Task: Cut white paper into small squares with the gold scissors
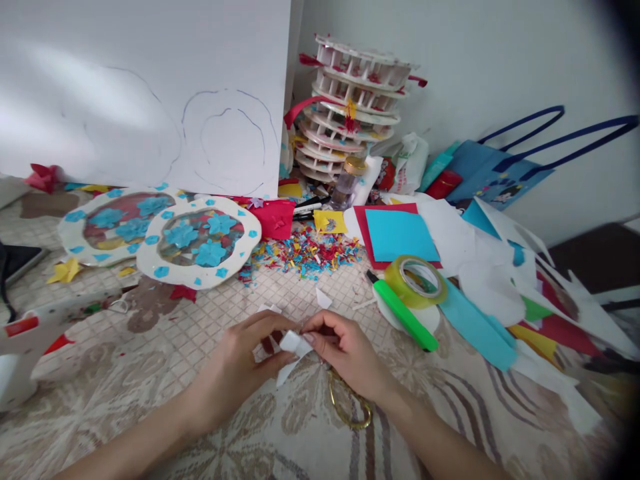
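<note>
Left hand [240, 360] and right hand [350, 353] rest on the patterned worktop [100, 373] below a white wall [500, 60]; fingers of both pinch the white paper piece [295, 343] between them.

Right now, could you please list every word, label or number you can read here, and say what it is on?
No text here can be read.
On the blue bag: a printed picture, any lettering too small.
On the red label of the white tool: blurred.
On the plastic packet: print blurred.
On the white paper piece pinched by the left hand and right hand: nothing.
</note>
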Demonstrator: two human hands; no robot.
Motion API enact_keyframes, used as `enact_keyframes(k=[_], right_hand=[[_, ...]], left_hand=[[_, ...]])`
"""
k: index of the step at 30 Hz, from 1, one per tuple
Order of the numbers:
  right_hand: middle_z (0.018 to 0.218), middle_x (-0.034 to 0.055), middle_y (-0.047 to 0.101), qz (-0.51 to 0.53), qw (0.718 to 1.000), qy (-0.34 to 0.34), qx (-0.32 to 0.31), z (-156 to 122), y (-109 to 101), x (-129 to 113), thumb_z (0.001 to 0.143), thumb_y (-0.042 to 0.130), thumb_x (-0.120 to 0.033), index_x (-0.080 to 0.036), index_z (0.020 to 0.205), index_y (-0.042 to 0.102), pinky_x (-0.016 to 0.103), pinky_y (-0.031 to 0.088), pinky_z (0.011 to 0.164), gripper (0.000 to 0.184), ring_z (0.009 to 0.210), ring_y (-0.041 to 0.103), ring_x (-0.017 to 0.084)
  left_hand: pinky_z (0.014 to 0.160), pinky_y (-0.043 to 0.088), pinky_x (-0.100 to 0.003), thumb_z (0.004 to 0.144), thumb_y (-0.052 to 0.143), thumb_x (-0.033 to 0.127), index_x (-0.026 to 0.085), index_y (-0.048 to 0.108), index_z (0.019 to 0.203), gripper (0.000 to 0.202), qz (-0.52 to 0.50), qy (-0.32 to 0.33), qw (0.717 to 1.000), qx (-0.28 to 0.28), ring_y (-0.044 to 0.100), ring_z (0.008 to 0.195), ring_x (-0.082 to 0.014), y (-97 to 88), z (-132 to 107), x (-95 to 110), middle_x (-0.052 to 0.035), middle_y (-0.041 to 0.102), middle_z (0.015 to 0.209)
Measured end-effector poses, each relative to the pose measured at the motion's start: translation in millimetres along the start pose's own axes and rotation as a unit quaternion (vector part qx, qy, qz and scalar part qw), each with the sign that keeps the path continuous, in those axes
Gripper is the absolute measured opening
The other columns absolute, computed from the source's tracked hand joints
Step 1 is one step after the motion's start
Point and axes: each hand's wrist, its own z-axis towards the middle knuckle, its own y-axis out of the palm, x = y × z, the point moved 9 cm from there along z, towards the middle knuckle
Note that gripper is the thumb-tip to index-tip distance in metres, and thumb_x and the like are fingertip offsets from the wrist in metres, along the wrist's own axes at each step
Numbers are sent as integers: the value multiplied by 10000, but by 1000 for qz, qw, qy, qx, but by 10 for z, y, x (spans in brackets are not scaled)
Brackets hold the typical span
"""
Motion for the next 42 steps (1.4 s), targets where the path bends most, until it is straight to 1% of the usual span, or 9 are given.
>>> enact_keyframes(k=[5,12,15,17,20,24,28,36,42], right_hand=[[756,-4,605,6,1000,17,8,4,-7,40,867,557,-296,-189,852,615,215,426,587,123,677,551,122],[751,-9,616,25,999,22,17,21,8,54,757,697,-305,-176,806,611,219,432,620,162,702,564,126],[722,-18,603,16,999,26,25,27,2,61,748,702,-302,-176,776,604,219,420,597,162,669,550,121],[724,-16,602,23,999,26,24,28,-8,67,750,700,-305,-174,772,602,219,426,604,165,679,556,124],[731,-13,600,39,999,27,28,25,-45,75,745,705,-326,-173,779,603,218,434,617,187,697,564,127],[736,-14,594,48,998,30,32,22,-71,75,744,707,-337,-179,795,609,219,437,620,193,702,562,128],[747,-12,602,47,998,31,28,20,-49,68,732,719,-334,-183,798,609,220,434,610,197,698,563,128],[740,-9,595,50,998,39,24,0,-13,96,798,654,-358,-182,818,606,204,411,576,183,677,550,119],[741,-13,598,48,997,39,44,3,-60,111,789,667,-336,-184,832,615,203,407,570,167,665,543,113]], left_hand=[[555,450,-230,731,704,235,214,624,859,153,11,-47,998,28,572,607,-127,-18,-5,-101,36,597,682],[527,421,-220,729,703,251,199,615,820,137,3,-57,998,26,548,569,-117,38,-9,-78,42,576,637],[535,423,-221,728,699,223,200,618,813,120,-9,-58,998,19,549,577,-116,75,-24,-84,40,576,650],[552,439,-226,741,687,219,204,622,870,145,-45,-66,997,14,560,595,-120,87,-31,-115,35,591,667],[576,480,-240,812,614,280,202,607,1010,213,-154,-90,984,-16,584,632,-129,125,-21,-170,8,639,741],[569,499,-249,861,536,336,165,629,957,217,-256,-123,958,-44,586,610,-129,152,9,-202,-8,643,714],[568,484,-242,808,606,321,163,642,890,182,-281,-144,948,-31,591,625,-129,152,16,-251,-20,672,750],[563,472,-244,771,641,334,151,665,828,193,-275,-148,950,-11,590,624,-131,135,24,-288,-22,679,717],[658,546,-313,742,657,369,161,684,836,230,-365,-211,907,-21,653,677,-161,191,8,-325,-24,710,749]])
